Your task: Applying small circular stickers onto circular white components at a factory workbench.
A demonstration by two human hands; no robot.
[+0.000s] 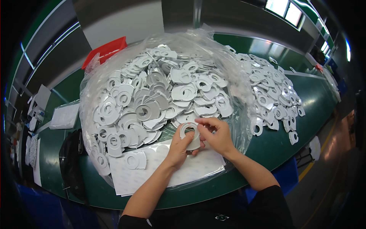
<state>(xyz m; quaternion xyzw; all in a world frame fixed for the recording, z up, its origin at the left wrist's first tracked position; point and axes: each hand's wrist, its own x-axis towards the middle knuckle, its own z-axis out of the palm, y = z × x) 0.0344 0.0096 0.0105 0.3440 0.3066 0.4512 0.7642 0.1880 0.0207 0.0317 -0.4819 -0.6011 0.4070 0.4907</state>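
Observation:
My left hand [176,149] is closed around a flat white plastic piece [195,143] with a ring-shaped opening and a rounded tab, its thumb lying across the face. At the ring's upper right edge, my right hand [220,136] has thumb and index finger bent in a pinch; whatever is between those fingertips is too small to make out. Below both hands lie white printed sheets [152,175]. A single similar piece [138,160] rests flat on them, left of my left forearm. Just beyond my hands rises a large heap of such pieces [183,91].
A clear plastic bag [240,95] surrounds the heap on the green table [274,152]. More white pieces [272,89] spread over the table at right. A red bin [105,51] stands behind at left. A dark cloth-like bundle [72,164] and a white packet [65,115] lie at left.

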